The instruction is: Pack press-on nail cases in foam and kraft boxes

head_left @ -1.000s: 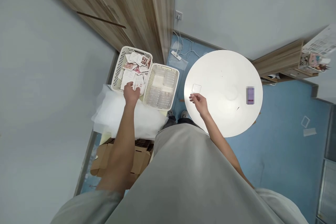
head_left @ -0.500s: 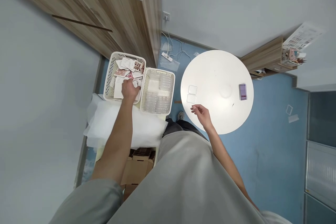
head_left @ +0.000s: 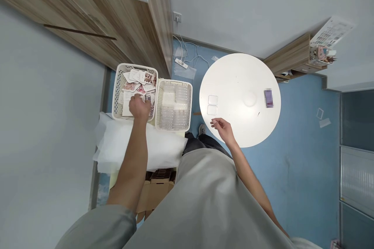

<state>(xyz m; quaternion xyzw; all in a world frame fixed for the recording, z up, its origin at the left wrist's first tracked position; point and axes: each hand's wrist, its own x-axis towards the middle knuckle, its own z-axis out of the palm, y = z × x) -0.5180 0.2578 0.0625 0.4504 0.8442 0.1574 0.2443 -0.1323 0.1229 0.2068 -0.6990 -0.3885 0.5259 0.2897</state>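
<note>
Head view: blue floor (head_left: 304,144), grey walls, wood-grain cabinet (head_left: 87,7) far L, power strip (head_left: 181,63) w/ white cables on floor nr cabinet. Two white plastic baskets sit side by side to the person's L; round white table (head_left: 242,74) to the R.

L basket (head_left: 116,85): printed packets (head_left: 137,85) heaped from far edge to past the middle, plus a white card (head_left: 126,103) twd near-L corner. L hand (head_left: 139,107) is down in it, nr the near edge, fingers bent onto the packets; can't tell if it's gripping one, fingertips partly hidden.

R basket (head_left: 190,103): clear plastic boxes (head_left: 173,118) in rows along near edge, more in far-R corner.

R hand (head_left: 223,129) is over table's near-L edge, released, fingers loosely bent, thumb close to them. Just beyond the fingertips, clear plastic case (head_left: 212,105) lies opened out flat nr table's L edge, two square halves end to end. Purple pack (head_left: 269,98), pixelated, lies nr R edge.

White sheeting (head_left: 166,144) bunched at baskets' near edges; open cardboard box (head_left: 154,192) nearer the person, partly behind L forearm.
</note>
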